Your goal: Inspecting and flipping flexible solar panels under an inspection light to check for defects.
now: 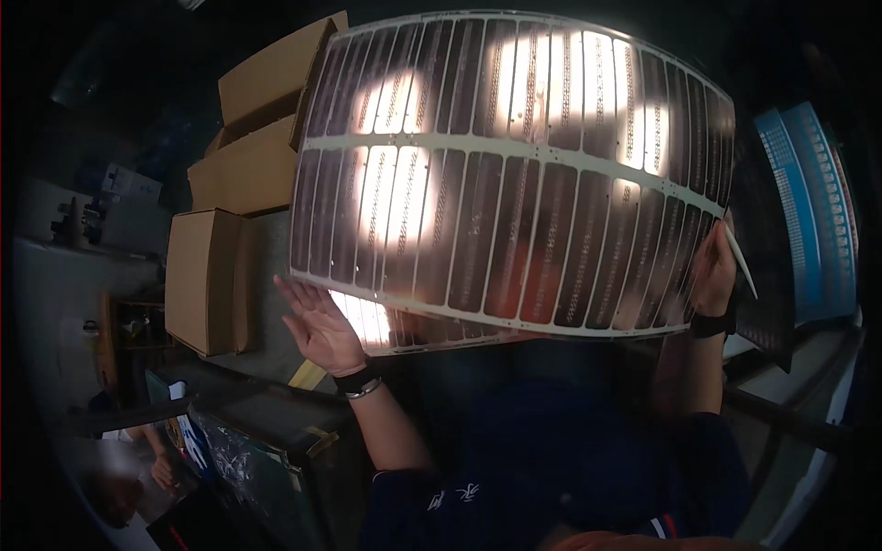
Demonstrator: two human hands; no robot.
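Observation:
A large glossy sheet (469, 220) is held up in front of me. Two rows of dark, narrow panels divided by pale lines cover it, and bright light reflects off it. My right hand (713, 271) grips its right edge, with some fingers hidden. By that hand juts a slim white pointed piece (740, 262); whether I hold it is unclear. At the lower left corner, my left hand (323, 329) is open, palm showing and fingers stretched along the sheet's edge. Below the sheet's lower edge a second glossy layer (432, 331) shows.
Open cardboard boxes (207, 280) stand at left. Blue panels with rows of small markings (808, 211) are at far right, beside a dark sheet (767, 239). A dark cabinet or crate (266, 459) lies lower left, with another person's hand (165, 470) beyond it.

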